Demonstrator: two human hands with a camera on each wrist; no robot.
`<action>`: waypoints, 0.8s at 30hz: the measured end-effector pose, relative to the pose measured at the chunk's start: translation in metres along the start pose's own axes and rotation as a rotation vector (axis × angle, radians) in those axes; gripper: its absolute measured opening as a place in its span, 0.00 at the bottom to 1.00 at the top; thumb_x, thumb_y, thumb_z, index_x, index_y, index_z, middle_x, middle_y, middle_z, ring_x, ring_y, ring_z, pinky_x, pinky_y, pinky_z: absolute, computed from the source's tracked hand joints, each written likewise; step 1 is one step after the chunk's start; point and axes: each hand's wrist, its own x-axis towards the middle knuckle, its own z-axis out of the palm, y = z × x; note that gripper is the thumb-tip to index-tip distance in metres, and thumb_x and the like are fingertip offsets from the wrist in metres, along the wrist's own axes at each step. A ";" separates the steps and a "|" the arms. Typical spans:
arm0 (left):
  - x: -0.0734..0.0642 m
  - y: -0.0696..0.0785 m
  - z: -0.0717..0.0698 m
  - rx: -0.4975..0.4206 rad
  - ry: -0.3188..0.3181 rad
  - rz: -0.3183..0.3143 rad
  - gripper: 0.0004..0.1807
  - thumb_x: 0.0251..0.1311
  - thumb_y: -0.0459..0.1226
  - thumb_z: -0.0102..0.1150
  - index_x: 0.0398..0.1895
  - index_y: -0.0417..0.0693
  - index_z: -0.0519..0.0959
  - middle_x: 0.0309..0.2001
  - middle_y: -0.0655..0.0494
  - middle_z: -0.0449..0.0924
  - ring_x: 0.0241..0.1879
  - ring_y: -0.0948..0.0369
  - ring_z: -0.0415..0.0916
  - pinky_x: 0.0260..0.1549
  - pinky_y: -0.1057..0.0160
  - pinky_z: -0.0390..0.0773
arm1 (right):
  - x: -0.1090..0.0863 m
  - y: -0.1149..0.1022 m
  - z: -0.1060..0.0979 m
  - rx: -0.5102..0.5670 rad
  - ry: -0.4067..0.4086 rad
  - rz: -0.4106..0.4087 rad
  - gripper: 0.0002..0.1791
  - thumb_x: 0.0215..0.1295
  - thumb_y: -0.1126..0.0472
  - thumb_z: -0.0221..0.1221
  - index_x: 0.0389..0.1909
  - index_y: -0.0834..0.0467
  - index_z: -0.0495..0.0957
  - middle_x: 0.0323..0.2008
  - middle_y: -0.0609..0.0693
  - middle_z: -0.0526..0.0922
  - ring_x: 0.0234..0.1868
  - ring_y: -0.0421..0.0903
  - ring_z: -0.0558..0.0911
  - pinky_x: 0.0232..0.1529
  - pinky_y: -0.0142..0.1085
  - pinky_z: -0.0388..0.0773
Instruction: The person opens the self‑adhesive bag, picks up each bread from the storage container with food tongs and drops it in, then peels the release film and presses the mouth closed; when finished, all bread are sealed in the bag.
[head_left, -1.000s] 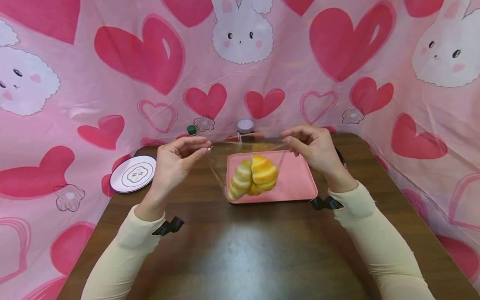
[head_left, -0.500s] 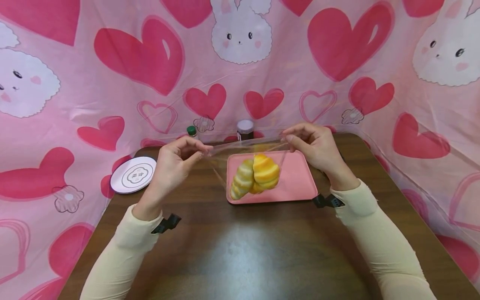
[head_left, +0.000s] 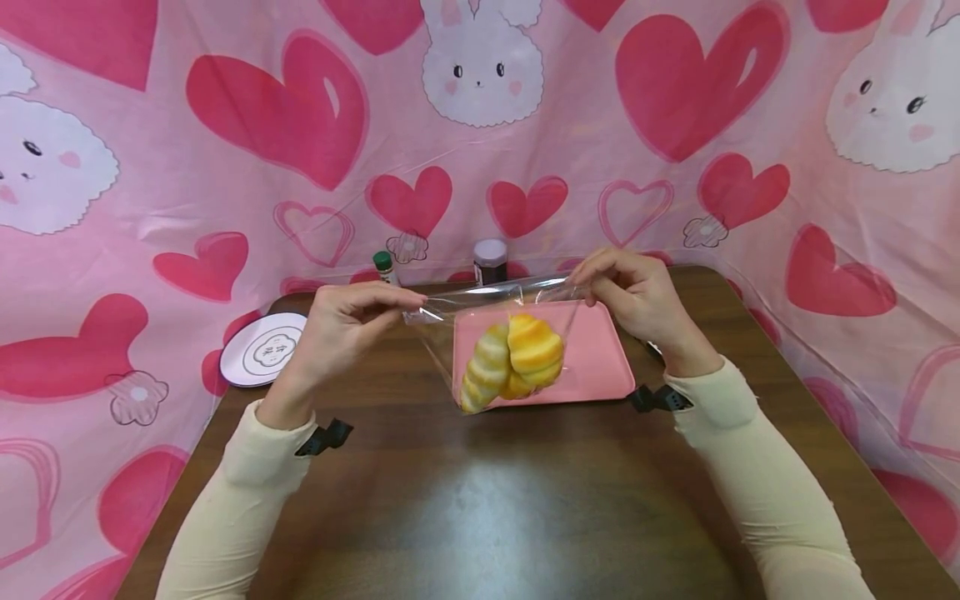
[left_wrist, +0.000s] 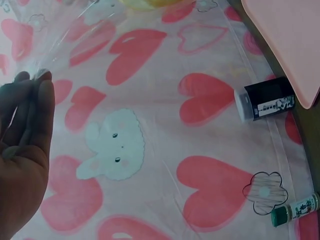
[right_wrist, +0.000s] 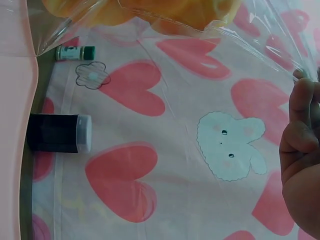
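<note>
A clear plastic bag (head_left: 442, 333) hangs between the two hands, its top edge stretched nearly level. Inside it sit croissant-shaped breads (head_left: 534, 348), one paler at the left and one brighter yellow at the right. My left hand (head_left: 356, 315) pinches the bag's upper left corner between thumb and fingers. At the upper right corner, my right hand (head_left: 633, 292) pinches the film the same way. The bag overlaps the pink tray (head_left: 592, 358) in the head view. In the right wrist view, the film (right_wrist: 250, 42) runs taut to the right fingertips.
Left of the tray lies a white plate (head_left: 262, 350) with a dark rim. Behind the bag stand a green-capped bottle (head_left: 384, 265) and a dark jar with a pale lid (head_left: 491, 258). A dark object (head_left: 654, 348) is partly hidden behind the right wrist.
The bag's top edge has been drawn straighter and tauter. The left hand's fingers have straightened along the bag's edge, and its wrist has shifted slightly left. The breads have shifted slightly right.
</note>
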 end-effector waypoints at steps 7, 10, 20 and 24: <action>0.002 0.001 -0.002 0.071 -0.008 0.063 0.15 0.55 0.23 0.63 0.42 0.46 0.89 0.40 0.52 0.90 0.40 0.66 0.85 0.41 0.72 0.82 | 0.001 -0.001 -0.003 -0.018 -0.029 0.055 0.09 0.65 0.78 0.56 0.40 0.69 0.83 0.29 0.50 0.82 0.27 0.43 0.76 0.28 0.28 0.76; 0.004 0.002 0.000 0.069 0.012 0.060 0.13 0.52 0.25 0.69 0.40 0.46 0.89 0.39 0.51 0.90 0.42 0.65 0.86 0.43 0.71 0.82 | 0.001 -0.003 -0.004 -0.037 -0.046 0.096 0.09 0.67 0.75 0.56 0.42 0.68 0.83 0.29 0.51 0.82 0.28 0.42 0.77 0.29 0.27 0.77; 0.007 0.006 0.003 0.016 0.064 -0.038 0.14 0.48 0.25 0.73 0.39 0.45 0.89 0.35 0.54 0.89 0.32 0.65 0.83 0.31 0.70 0.84 | 0.003 -0.004 -0.003 0.004 -0.014 0.176 0.06 0.62 0.72 0.64 0.38 0.68 0.85 0.26 0.44 0.84 0.24 0.41 0.79 0.28 0.27 0.79; 0.008 0.007 0.002 0.008 0.062 -0.070 0.13 0.50 0.25 0.72 0.41 0.44 0.89 0.37 0.55 0.89 0.33 0.64 0.83 0.35 0.70 0.84 | 0.004 -0.006 -0.002 -0.079 0.023 0.242 0.08 0.57 0.68 0.70 0.39 0.64 0.86 0.28 0.38 0.86 0.22 0.41 0.78 0.25 0.27 0.78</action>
